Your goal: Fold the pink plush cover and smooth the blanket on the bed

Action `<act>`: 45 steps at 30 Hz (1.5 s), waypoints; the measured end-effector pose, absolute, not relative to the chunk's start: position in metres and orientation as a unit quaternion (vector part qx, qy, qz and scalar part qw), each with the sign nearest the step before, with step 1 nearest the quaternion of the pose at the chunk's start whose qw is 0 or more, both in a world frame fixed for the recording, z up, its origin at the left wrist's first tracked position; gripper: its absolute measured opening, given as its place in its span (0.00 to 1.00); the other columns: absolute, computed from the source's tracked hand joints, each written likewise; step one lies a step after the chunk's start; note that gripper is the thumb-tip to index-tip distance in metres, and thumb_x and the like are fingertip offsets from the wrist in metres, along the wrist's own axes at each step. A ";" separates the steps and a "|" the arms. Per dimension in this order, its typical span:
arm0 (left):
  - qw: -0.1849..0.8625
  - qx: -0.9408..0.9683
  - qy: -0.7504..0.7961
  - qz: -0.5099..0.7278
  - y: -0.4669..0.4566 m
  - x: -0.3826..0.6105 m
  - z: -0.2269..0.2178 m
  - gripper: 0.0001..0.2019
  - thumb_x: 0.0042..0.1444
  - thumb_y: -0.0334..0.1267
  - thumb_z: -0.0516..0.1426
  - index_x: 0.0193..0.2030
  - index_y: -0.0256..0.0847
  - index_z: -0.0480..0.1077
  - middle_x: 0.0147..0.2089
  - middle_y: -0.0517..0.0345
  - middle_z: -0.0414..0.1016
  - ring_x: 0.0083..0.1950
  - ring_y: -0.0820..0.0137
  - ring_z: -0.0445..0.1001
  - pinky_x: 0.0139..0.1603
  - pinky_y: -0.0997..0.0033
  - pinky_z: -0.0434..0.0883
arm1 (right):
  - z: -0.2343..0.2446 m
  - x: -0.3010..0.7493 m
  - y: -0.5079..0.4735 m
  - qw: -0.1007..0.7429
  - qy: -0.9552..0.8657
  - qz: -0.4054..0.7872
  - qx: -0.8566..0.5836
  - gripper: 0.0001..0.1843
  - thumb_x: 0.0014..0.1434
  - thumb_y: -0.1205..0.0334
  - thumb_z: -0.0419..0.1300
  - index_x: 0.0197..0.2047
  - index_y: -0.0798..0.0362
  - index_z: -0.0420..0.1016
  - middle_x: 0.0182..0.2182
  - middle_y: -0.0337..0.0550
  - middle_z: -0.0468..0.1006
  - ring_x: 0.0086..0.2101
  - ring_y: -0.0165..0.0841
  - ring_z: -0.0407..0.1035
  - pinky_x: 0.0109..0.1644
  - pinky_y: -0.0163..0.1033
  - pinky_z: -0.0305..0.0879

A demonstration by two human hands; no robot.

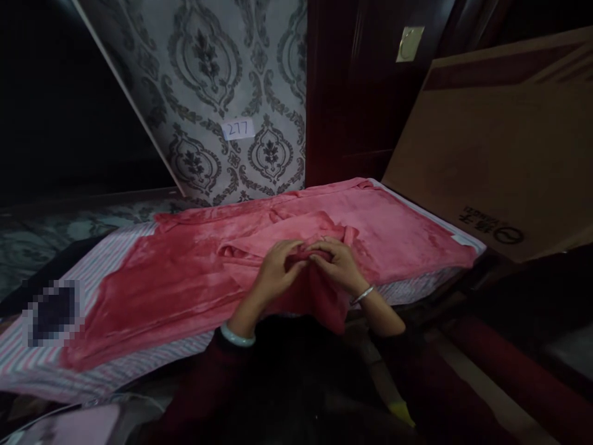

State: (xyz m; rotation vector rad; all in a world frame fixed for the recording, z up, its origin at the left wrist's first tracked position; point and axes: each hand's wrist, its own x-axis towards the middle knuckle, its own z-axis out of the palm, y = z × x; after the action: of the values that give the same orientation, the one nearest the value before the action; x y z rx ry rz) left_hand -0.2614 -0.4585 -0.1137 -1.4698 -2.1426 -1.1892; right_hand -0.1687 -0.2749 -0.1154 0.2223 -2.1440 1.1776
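Observation:
Red-pink plush cloth (176,284) lies spread over a long striped cover, its middle part bunched into loose folds. My left hand (279,267) has its fingers and thumb closed on a gathered edge of this cloth. Opposite it, almost touching, my right hand (334,262) pinches the same gathered edge. Below my hands a fold of the cloth hangs down over the near side. Whether the held part is one piece with the spread cloth I cannot tell.
The striped cover (412,285) shows along the near edge. A dark, blurred-out object (53,314) lies at its left end. A large cardboard box (504,148) leans at the right. Behind are a patterned wall (208,80) and a dark red door panel (352,93).

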 end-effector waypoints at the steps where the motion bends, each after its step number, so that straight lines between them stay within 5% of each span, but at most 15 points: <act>1: 0.122 -0.520 -0.737 -0.414 -0.450 -0.253 -0.116 0.18 0.63 0.39 0.60 0.59 0.42 0.72 0.59 0.47 0.79 0.60 0.60 0.77 0.64 0.55 0.74 | -0.115 -0.166 -0.278 0.337 -0.816 0.464 0.076 0.08 0.61 0.60 0.63 0.40 0.46 0.86 0.37 0.43 0.83 0.41 0.40 0.74 0.55 0.51 0.70; 5: 0.095 -0.500 -0.735 -0.448 -0.434 -0.242 -0.129 0.19 0.63 0.33 0.58 0.61 0.42 0.71 0.59 0.48 0.79 0.60 0.60 0.78 0.63 0.55 0.75 | -0.116 -0.153 -0.278 0.319 -0.766 0.556 0.036 0.14 0.65 0.52 0.60 0.44 0.46 0.85 0.42 0.43 0.84 0.46 0.41 0.76 0.59 0.50 0.69; 11: 0.106 -0.483 -0.715 -0.494 -0.442 -0.248 -0.139 0.16 0.64 0.29 0.56 0.57 0.42 0.73 0.55 0.50 0.81 0.57 0.63 0.79 0.60 0.59 0.76 | -0.133 -0.148 -0.273 0.260 -0.756 0.600 0.031 0.19 0.63 0.58 0.59 0.55 0.47 0.82 0.39 0.41 0.81 0.38 0.36 0.73 0.46 0.43 0.72; 17: 0.193 -0.482 -0.712 -0.472 -0.449 -0.241 -0.127 0.09 0.65 0.32 0.57 0.47 0.45 0.76 0.45 0.55 0.78 0.48 0.66 0.77 0.50 0.65 0.75 | -0.131 -0.162 -0.275 0.386 -0.818 0.427 0.017 0.07 0.61 0.55 0.64 0.38 0.48 0.80 0.43 0.46 0.78 0.48 0.42 0.70 0.55 0.49 0.68; 22: 0.209 -0.394 -0.729 -0.519 -0.449 -0.230 -0.121 0.07 0.66 0.39 0.57 0.38 0.45 0.75 0.38 0.56 0.76 0.41 0.67 0.75 0.44 0.66 0.73 | -0.104 -0.173 -0.258 0.399 -0.726 0.556 -0.063 0.12 0.65 0.49 0.58 0.33 0.47 0.69 0.27 0.36 0.69 0.29 0.33 0.63 0.35 0.38 0.64; 27: 0.095 -0.329 -0.744 -0.574 -0.443 -0.227 -0.120 0.07 0.63 0.40 0.58 0.39 0.44 0.77 0.35 0.60 0.80 0.37 0.68 0.75 0.41 0.69 0.72 | -0.102 -0.165 -0.269 0.348 -0.693 0.630 -0.045 0.14 0.58 0.47 0.64 0.38 0.48 0.74 0.26 0.34 0.72 0.26 0.31 0.63 0.29 0.36 0.62; 34: 0.064 -0.307 -0.750 -0.582 -0.441 -0.229 -0.117 0.07 0.61 0.36 0.57 0.38 0.42 0.78 0.33 0.61 0.79 0.36 0.70 0.75 0.39 0.71 0.71 | -0.118 -0.148 -0.295 0.336 -0.702 0.628 -0.017 0.15 0.61 0.45 0.63 0.41 0.48 0.79 0.35 0.41 0.82 0.37 0.37 0.73 0.42 0.41 0.72; 40: 0.080 -0.353 -0.738 -0.569 -0.441 -0.228 -0.118 0.06 0.61 0.36 0.59 0.38 0.43 0.78 0.38 0.58 0.82 0.41 0.67 0.79 0.48 0.66 0.74 | -0.124 -0.149 -0.291 0.385 -0.711 0.585 -0.070 0.17 0.64 0.44 0.61 0.43 0.49 0.80 0.33 0.41 0.81 0.33 0.36 0.72 0.38 0.39 0.70; 45: 0.058 -0.355 -0.737 -0.572 -0.438 -0.227 -0.120 0.08 0.62 0.35 0.57 0.42 0.44 0.79 0.41 0.57 0.84 0.43 0.66 0.80 0.49 0.66 0.75 | -0.124 -0.142 -0.301 0.371 -0.739 0.562 -0.027 0.21 0.68 0.43 0.58 0.53 0.48 0.80 0.50 0.47 0.83 0.52 0.43 0.76 0.57 0.47 0.73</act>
State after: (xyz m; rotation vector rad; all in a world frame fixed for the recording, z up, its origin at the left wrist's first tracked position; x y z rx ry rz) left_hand -0.2274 -0.4384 -0.1198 -1.0773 -2.2332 -1.7352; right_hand -0.1424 -0.3014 -0.1245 -0.0685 -1.8945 1.4421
